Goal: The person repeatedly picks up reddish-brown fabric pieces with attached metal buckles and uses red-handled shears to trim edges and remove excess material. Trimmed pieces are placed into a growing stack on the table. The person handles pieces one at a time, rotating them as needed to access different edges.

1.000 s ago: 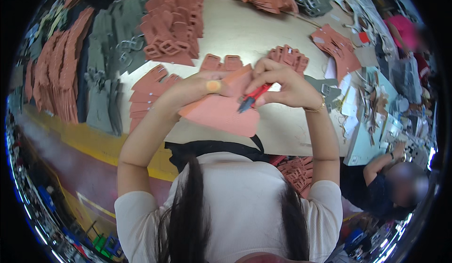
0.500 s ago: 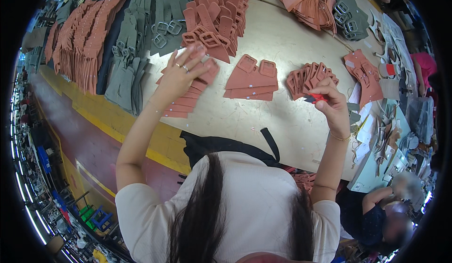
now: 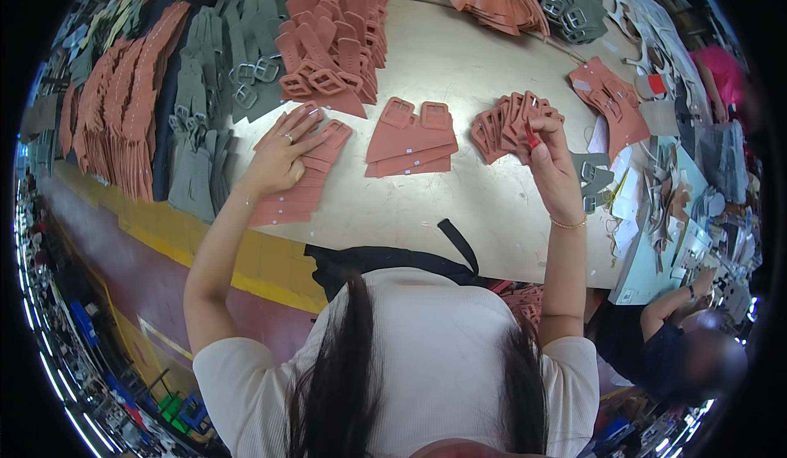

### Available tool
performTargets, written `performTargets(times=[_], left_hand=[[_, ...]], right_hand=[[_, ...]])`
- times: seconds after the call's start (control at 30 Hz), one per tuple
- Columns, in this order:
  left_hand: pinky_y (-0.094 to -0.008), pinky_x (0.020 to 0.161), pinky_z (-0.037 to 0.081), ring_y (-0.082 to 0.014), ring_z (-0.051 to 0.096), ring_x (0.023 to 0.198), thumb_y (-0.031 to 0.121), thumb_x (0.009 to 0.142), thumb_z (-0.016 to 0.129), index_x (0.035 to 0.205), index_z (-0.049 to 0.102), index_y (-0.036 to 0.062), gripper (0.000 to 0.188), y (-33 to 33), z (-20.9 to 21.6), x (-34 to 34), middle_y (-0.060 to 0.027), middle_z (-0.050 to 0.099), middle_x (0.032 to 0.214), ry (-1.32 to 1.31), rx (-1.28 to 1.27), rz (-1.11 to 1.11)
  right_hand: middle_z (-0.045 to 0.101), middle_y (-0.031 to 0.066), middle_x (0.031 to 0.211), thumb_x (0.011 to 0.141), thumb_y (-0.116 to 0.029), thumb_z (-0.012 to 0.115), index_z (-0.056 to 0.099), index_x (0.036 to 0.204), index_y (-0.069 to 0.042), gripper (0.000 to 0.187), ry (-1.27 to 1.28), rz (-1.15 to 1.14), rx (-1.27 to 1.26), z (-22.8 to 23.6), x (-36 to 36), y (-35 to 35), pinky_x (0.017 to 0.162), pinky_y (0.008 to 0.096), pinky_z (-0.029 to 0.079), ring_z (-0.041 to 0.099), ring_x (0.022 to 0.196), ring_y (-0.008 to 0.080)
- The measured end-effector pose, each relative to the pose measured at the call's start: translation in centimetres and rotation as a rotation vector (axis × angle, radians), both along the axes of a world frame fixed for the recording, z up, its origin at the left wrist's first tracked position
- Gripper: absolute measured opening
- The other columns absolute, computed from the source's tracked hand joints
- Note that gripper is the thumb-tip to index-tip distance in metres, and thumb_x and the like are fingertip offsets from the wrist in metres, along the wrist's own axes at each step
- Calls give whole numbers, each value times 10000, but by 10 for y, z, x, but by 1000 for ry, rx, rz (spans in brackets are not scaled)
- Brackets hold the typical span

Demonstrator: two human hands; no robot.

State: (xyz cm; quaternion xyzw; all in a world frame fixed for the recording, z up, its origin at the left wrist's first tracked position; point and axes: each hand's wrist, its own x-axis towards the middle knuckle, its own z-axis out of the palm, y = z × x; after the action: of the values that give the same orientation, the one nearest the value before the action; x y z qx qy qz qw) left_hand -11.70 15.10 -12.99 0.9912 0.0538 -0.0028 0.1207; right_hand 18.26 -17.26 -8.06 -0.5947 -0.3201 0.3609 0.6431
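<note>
Head view: left hand (image 3: 283, 150) lay flat, fingers spread, on a strap stack (image 3: 299, 183) running toward the near counter (image 3: 459, 72) edge. Right hand (image 3: 551, 163) pinched a red pen (image 3: 531, 136), touching the fanned pile (image 3: 512, 122). Paired pieces (image 3: 410, 138) lay between, nearer neither.

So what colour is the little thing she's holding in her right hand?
Red. The small pen-like thing pinched in the right hand shows best in the head view.

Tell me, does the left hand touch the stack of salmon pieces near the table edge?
Touching. The head view shows the left hand lying flat on the salmon stack, its fingers spread over the top piece with no gap.
</note>
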Motion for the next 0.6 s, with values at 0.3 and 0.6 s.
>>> performTargets(times=[0.3, 0.6], left_hand=[[-431, 857, 467, -361, 584, 986, 311, 828, 685, 1140, 592, -23, 467, -91, -29, 106, -199, 608, 1040, -158, -170, 551], [-338, 715, 522, -284, 666, 803, 100, 822, 713, 1125, 504, -35, 392, -117, 8, 132, -165, 681, 949, -116, -897, 669]], right_hand=[[557, 44, 879, 980, -253, 546, 463, 1258, -54, 352, -128, 16, -160, -15, -37, 21, 733, 249, 438, 516, 776, 127], [594, 78, 849, 799, -169, 754, 650, 1032, -24, 293, -537, -247, -194, -20, -57, 26, 649, 283, 470, 570, 737, 182]])
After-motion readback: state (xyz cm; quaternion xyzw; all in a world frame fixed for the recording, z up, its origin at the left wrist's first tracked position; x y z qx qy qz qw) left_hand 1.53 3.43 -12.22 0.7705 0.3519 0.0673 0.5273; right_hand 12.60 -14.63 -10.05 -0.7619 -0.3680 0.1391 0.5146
